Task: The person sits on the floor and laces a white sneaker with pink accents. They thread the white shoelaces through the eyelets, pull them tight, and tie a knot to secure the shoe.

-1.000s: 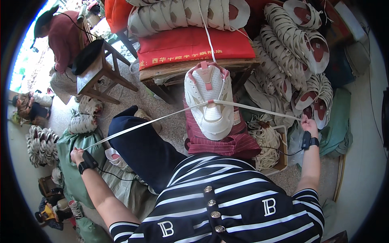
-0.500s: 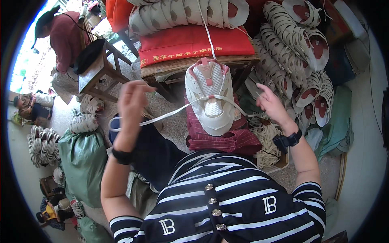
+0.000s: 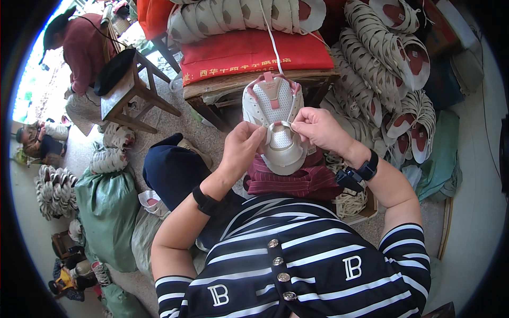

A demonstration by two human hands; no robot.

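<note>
In front of my body a white shoe upper (image 3: 284, 163) with pink trim and a mesh tongue rests on folded dark red striped cloth (image 3: 289, 183), toe toward me. A white shoelace (image 3: 277, 124) crosses its lower eyelets. My left hand (image 3: 244, 146) pinches the lace at the left row of eyelets. On the opposite row, my right hand (image 3: 321, 130) has thumb and fingertips closed on the lace. The fingers cover the eyelets they work at.
A wooden bench (image 3: 233, 87) with a red cloth (image 3: 254, 57) bears a row of nested uppers (image 3: 238, 21). More stacked uppers (image 3: 371, 58) lie at right, above a box of loose laces (image 3: 352, 204). At left are a stool (image 3: 124, 98), a green sack (image 3: 106, 212) and a seated person (image 3: 85, 53).
Both hands have come inward from either side of the shoe upper to its lower eyelets. The long lace end that stretched out to the left is no longer seen there.
</note>
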